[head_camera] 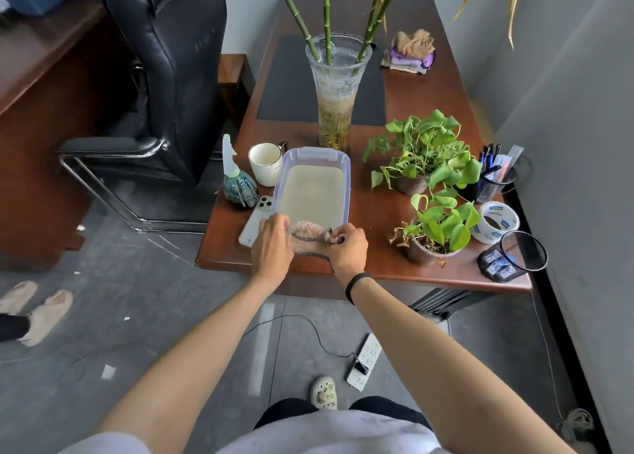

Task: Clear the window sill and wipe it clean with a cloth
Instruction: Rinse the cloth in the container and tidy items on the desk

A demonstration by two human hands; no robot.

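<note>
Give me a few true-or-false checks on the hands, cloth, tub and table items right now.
1. The left hand and right hand both hold the cloth at the near edge of the tub. True.
2. The tub is dry. False: it holds cloudy liquid.
3. The mug stands right of the tub. False: it stands left of it, next to the spray bottle.
4. A tape roll lies beside the nearer potted plant. True.

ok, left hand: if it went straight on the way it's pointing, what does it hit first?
Most likely the near rim of the plastic tub. The left hand grips the cloth with its fingers aimed at the tub's near left corner. They look almost at the rim, though depth is unclear from this one view.
</note>
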